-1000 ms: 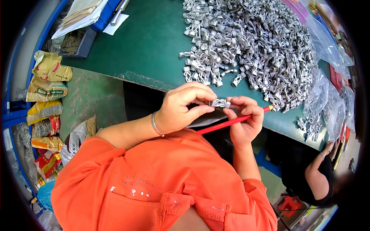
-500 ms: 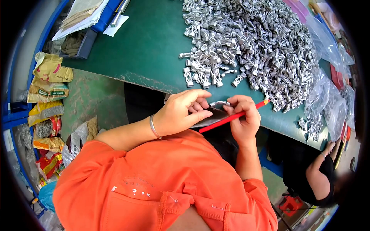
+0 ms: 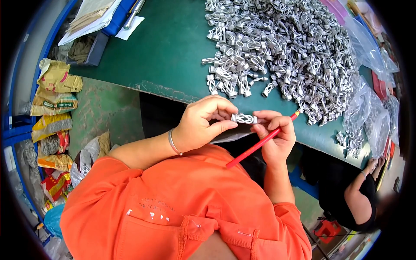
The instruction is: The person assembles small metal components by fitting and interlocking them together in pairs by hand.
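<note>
A small silver metal piece (image 3: 245, 118) with a ribbed collar and twisted open loops is held level between both hands, just off the table's near edge. My left hand (image 3: 203, 120) pinches its ribbed end between thumb and fingers. At the looped end, my right hand (image 3: 277, 136) has its thumb and a fingertip close to or on the metal; contact is hard to tell. Across that right hand lies a slim red pencil-like stick (image 3: 247, 155), gripped by the fingers, its yellowish tip pointing up and right.
A big heap of similar metal pieces (image 3: 286, 52) covers the right of the green table (image 3: 160, 47). Clear plastic bags (image 3: 368, 108) lie beyond it. A grey bin (image 3: 93, 52) and papers (image 3: 93, 17) sit at left, above stacked sacks (image 3: 54, 102). Another person's arm (image 3: 357, 186) is at right.
The metal piece has turned so its loops face me, and my left fingers now grip its ribbed end. The red stick has tilted more steeply in my right hand.
</note>
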Demonstrator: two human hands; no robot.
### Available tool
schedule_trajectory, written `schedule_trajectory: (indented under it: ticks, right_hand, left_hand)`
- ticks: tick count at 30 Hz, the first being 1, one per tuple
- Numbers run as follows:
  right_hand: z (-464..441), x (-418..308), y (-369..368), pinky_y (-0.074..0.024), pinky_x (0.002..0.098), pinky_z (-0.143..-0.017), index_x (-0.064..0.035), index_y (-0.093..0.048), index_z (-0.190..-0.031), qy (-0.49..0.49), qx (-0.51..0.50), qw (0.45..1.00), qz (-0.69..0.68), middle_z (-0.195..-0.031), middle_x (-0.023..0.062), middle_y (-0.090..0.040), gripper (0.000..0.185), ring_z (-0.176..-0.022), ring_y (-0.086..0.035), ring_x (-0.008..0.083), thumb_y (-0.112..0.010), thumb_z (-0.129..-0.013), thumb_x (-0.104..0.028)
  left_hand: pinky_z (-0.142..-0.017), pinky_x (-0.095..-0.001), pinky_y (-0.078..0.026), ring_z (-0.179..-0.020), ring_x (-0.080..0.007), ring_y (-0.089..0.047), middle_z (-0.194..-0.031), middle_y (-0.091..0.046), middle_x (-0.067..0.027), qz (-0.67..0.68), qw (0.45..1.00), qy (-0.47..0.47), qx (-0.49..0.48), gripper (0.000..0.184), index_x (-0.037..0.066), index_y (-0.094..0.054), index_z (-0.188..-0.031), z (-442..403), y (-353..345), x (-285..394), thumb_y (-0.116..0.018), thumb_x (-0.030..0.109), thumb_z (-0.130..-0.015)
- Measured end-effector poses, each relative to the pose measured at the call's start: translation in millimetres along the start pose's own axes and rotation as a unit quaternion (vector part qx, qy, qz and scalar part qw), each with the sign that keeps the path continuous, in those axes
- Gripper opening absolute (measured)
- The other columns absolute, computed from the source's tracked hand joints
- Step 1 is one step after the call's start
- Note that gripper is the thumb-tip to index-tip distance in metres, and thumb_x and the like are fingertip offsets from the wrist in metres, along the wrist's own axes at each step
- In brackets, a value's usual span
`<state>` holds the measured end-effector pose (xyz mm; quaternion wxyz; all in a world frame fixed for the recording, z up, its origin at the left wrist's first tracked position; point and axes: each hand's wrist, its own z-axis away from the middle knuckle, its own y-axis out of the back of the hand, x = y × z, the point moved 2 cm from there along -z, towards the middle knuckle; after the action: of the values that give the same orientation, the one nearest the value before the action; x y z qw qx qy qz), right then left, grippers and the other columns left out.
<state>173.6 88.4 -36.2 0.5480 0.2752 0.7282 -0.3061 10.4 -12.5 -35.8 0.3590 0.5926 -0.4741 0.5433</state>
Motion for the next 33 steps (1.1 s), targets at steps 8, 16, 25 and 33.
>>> schedule_trajectory:
  ticks: [8, 16, 25, 33]
  right_hand:
    - [7, 6, -1, -0.0537, 0.0270, -0.076, -0.0023, -0.041, -0.084, -0.037, -0.015, 0.999, -0.036, -0.104, 0.0215, -0.060, 0.025, -0.084, -0.063, 0.0162, -0.060, -0.080, 0.014]
    - [8, 1, -6, -0.0550, 0.0349, -0.081, -0.0028, -0.039, -0.085, 0.080, -0.025, 0.996, 0.023, -0.103, 0.0209, -0.056, 0.030, -0.093, -0.063, 0.0292, -0.060, -0.077, 0.017]
    - [-4, -8, 11, -0.0530, 0.0309, -0.069, -0.0024, -0.042, -0.079, 0.133, -0.007, 0.983, 0.125, -0.092, 0.0189, -0.062, 0.029, -0.081, -0.064, 0.0238, -0.067, -0.073, 0.012]
    - [-48, 4, 13, -0.0465, 0.0354, -0.063, -0.0025, -0.049, -0.077, 0.204, 0.051, 0.868, 0.450, -0.081, 0.0124, -0.063, 0.029, -0.070, -0.056, 0.0295, -0.076, -0.066, 0.003]
  left_hand:
    - [-0.069, -0.0258, -0.051, -0.083, -0.0184, -0.063, -0.092, -0.064, -0.0120, -0.117, 0.986, -0.118, -0.019, 0.027, 0.001, -0.059, -0.095, -1, 2, 14, -0.071, -0.008, -0.072]
    - [-0.070, -0.0310, -0.049, -0.081, -0.0239, -0.063, -0.092, -0.065, -0.0116, -0.137, 0.968, -0.202, -0.051, 0.030, 0.003, -0.061, -0.092, -3, 2, 20, -0.077, -0.003, -0.067]
    - [-0.071, -0.0334, -0.049, -0.080, -0.0242, -0.063, -0.091, -0.065, -0.0123, -0.153, 0.963, -0.209, -0.074, 0.024, 0.003, -0.061, -0.088, 5, 8, 9, -0.071, -0.008, -0.069]
    - [-0.072, -0.0316, -0.049, -0.085, -0.0231, -0.061, -0.091, -0.065, -0.0092, -0.245, 0.954, -0.147, -0.093, 0.014, 0.003, -0.064, -0.081, 1, 4, 15, -0.071, -0.003, -0.070]
